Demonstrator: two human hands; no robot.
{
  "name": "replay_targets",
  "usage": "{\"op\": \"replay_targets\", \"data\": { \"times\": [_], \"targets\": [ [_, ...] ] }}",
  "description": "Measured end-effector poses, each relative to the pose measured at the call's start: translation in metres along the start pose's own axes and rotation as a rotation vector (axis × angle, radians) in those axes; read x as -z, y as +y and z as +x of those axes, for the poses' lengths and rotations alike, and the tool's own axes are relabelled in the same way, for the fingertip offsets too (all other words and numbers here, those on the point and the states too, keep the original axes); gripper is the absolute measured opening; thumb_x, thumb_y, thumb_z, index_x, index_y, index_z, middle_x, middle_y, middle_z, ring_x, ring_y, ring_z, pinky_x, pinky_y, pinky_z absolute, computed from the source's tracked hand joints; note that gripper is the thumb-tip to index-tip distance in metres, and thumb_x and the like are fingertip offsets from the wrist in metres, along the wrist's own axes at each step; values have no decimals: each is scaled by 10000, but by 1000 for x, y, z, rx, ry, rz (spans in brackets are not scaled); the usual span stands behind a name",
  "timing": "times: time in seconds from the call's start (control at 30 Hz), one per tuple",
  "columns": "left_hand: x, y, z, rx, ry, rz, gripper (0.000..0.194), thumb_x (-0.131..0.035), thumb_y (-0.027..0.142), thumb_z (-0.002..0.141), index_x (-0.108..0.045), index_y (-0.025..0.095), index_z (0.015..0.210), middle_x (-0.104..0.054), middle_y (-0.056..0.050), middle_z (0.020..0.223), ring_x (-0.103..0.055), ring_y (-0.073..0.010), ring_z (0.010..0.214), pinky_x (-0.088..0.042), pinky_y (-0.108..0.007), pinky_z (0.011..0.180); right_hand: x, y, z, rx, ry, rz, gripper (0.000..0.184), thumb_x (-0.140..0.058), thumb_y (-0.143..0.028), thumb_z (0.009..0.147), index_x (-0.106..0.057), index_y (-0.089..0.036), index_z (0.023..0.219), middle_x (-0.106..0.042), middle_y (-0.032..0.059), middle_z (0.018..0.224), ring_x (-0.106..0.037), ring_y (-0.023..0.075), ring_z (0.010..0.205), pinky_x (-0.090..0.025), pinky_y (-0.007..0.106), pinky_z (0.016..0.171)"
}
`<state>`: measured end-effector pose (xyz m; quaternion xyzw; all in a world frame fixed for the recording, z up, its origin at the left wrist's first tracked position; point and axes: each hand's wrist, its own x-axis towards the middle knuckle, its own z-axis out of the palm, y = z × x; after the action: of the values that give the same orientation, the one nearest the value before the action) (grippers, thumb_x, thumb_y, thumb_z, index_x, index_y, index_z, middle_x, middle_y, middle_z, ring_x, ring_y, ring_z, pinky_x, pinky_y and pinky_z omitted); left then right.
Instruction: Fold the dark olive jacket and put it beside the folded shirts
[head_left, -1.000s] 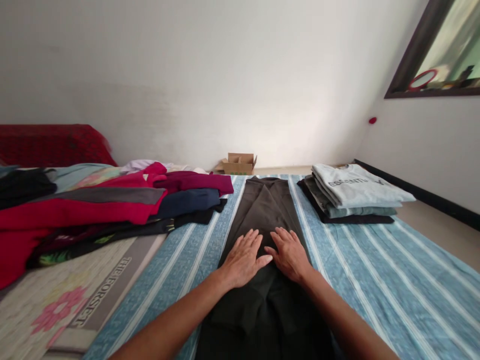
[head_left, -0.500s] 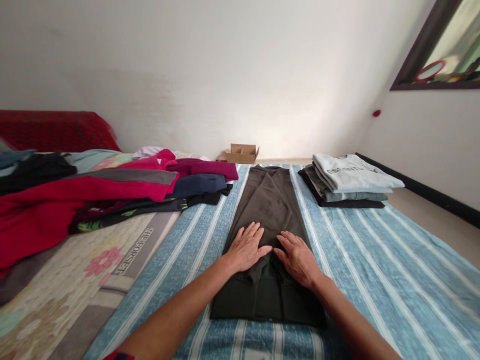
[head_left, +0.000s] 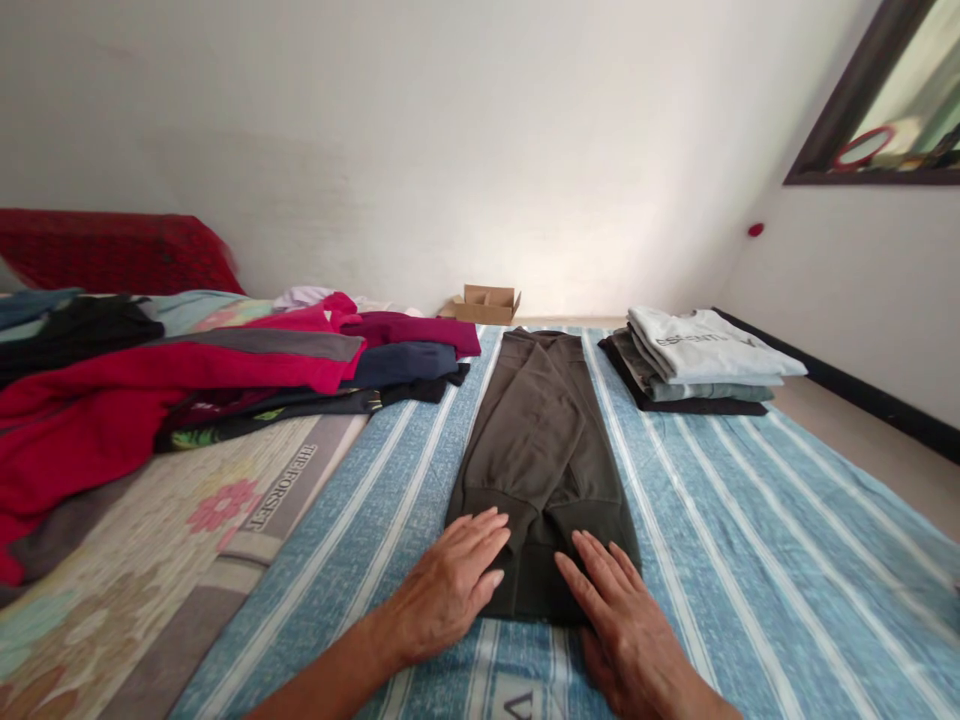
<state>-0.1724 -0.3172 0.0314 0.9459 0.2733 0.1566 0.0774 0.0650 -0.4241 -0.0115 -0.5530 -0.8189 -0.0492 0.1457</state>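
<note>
1. The left hand (head_left: 450, 585) is lying open, fingers extended, touching the near-left corner of the dark garment (head_left: 536, 440).
2. The garment is lying lengthwise on the blue striped sheet (head_left: 390, 480).
3. The right hand (head_left: 626, 620) is resting open, its slightly spread fingers touching the near-right corner.
</note>
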Motion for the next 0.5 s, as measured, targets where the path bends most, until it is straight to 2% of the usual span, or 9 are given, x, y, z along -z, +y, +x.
{"op": "replay_targets", "data": {
  "times": [0.1, 0.2, 0.33, 0.5],
  "targets": [
    [5, -2, -8, -20, -9, 34, 450, -429, 61, 815, -499, 139, 1253, -516, -122, 1330, -428, -220, 1271, -394, -445, 1037, -2, -4, 3, -6, 21, -71, 890, -462, -35, 602, -260, -230, 1447, -286, 173, 1471, -265, 319, 1345, -360, 524, 1008],
    [9, 2, -14, -18, -50, 59, 496, -474, 74, 767, -491, 133, 1258, -489, -130, 1354, -404, -241, 1287, -374, -471, 1043, -6, -10, 6, 1, 77, -144, 923, -450, -2, 581, -247, -235, 1450, -326, 189, 1447, -286, 339, 1330, -402, 516, 973],
    [12, 14, -19, -7, -125, 82, 624, -489, 63, 679, -444, 138, 1297, -409, -126, 1419, -317, -250, 1338, -309, -489, 1077, -13, -12, 7, 41, 182, -239, 810, -403, 27, 666, -285, -197, 1436, -407, 205, 1391, -344, 335, 1302, -440, 488, 937],
    [14, 25, -18, 49, -242, 125, 730, -462, 26, 618, -394, 142, 1336, -346, -138, 1455, -231, -261, 1373, -258, -494, 1094, -15, -10, 10, 64, 219, -321, 649, -363, 24, 753, -409, -178, 1369, -483, 215, 1321, -435, 334, 1241, -466, 472, 893]
  ]
}}
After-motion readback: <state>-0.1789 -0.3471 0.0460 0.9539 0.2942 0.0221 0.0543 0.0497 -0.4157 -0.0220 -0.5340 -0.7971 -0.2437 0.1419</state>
